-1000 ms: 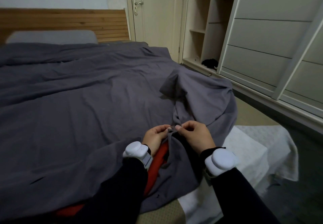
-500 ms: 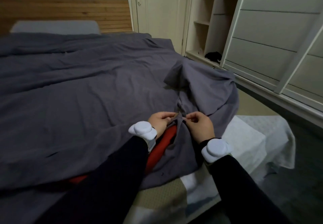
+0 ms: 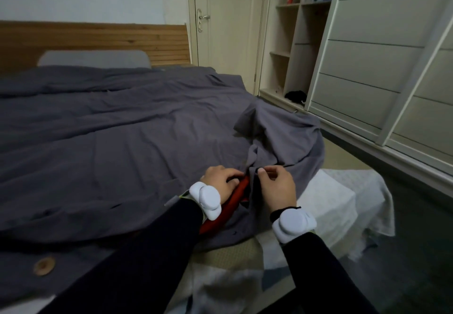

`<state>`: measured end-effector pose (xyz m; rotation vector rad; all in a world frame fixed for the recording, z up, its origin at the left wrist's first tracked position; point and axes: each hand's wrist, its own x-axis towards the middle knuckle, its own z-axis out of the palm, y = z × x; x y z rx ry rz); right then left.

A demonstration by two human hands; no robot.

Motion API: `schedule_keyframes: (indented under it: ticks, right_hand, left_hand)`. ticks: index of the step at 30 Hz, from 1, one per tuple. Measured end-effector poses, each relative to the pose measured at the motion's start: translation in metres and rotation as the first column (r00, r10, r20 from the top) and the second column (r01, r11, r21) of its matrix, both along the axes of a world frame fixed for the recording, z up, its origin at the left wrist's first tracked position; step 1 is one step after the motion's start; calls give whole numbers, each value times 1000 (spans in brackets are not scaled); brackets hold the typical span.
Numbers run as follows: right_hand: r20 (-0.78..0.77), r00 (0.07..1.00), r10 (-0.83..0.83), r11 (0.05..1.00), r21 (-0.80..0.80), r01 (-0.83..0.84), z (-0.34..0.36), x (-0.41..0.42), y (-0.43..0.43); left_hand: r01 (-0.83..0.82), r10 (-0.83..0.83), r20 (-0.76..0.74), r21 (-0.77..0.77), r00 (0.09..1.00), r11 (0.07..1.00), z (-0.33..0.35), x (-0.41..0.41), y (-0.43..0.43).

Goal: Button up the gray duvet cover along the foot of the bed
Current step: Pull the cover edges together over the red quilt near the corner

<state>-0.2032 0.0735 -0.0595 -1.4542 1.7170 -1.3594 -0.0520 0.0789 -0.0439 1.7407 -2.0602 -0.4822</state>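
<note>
The gray duvet cover (image 3: 122, 142) lies spread over the bed, its open foot edge near me. My left hand (image 3: 221, 181) pinches the upper flap of the opening. Close beside it, my right hand (image 3: 275, 187) pinches the lower flap. Between them the gap shows the red duvet (image 3: 232, 203) inside. A round wooden button (image 3: 44, 266) sits on the cover's edge at the lower left. A dark buttonhole slit (image 3: 45, 213) shows in the upper flap. White trackers are strapped to both wrists.
A white sheet (image 3: 343, 206) hangs over the mattress corner on the right. Pale wardrobe doors (image 3: 382, 56) and open shelves (image 3: 289, 44) stand along the right wall, with a narrow floor strip between. A wooden headboard (image 3: 98, 41), gray pillow (image 3: 95, 60) and closed door (image 3: 220, 19) are behind.
My view has tilted and moved back a little, bringing the wooden button into sight. Both hands have stayed together at the cover's opening, fingers shifting slightly on the flaps.
</note>
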Motion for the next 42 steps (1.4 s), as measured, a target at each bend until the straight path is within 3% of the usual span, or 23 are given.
schedule_keyframes:
  ticks: [4, 10, 13, 16, 19, 25, 28, 30, 32, 35, 38, 40, 42]
  right_hand:
    - [13, 1000, -19, 1000, -8, 19, 11, -4, -13]
    - [-36, 999, 30, 974, 225, -21, 6, 1, -54]
    - [-31, 998, 48, 983, 179, -42, -13, -2, -62]
    - [92, 989, 112, 980, 153, -125, -25, -10, -67]
    - [191, 968, 162, 968, 160, -193, -26, -15, -69]
    - [170, 965, 200, 970, 107, -220, -25, -15, -68]
    - [155, 971, 181, 976, 90, -196, -24, -16, -67]
    - [162, 971, 176, 978, 79, -191, -23, -14, -66]
    - [173, 966, 193, 975, 76, -208, -23, -15, -67]
    - [168, 957, 236, 964, 81, -252, -26, -18, -67]
    - [167, 950, 264, 958, 70, -278, -28, -20, -66]
    - [163, 960, 229, 969, 58, -241, -30, -19, -66]
    - [143, 973, 178, 981, 55, -188, -30, -17, -64]
  left_hand:
    - [78, -76, -42, 46, 996, 996, 3, -10, -7]
    - [133, -131, -55, 35, 990, 991, -13, -20, -16]
    - [141, -126, -226, 49, 966, 989, -16, -19, -23]
    - [-1, 32, -438, 69, 898, 998, -15, -18, -38]
    - [-173, 217, -534, 133, 817, 976, -17, -20, -56]
    - [-166, 158, -425, 17, 891, 986, -14, -35, -73]
    - [-154, 149, -309, 8, 939, 988, -11, -32, -75]
    - [-151, 150, -311, 20, 939, 988, -10, -29, -75]
    - [-171, 190, -399, 81, 897, 982, -8, -29, -76]
    - [-253, 389, -579, 305, 717, 918, -10, -34, -84]
    - [-138, 528, -611, 568, 590, 812, -15, -31, -84]
    - [-67, 517, -592, 616, 618, 785, -17, -28, -86]
    - [-106, 413, -496, 534, 764, 839, -12, -23, -83]
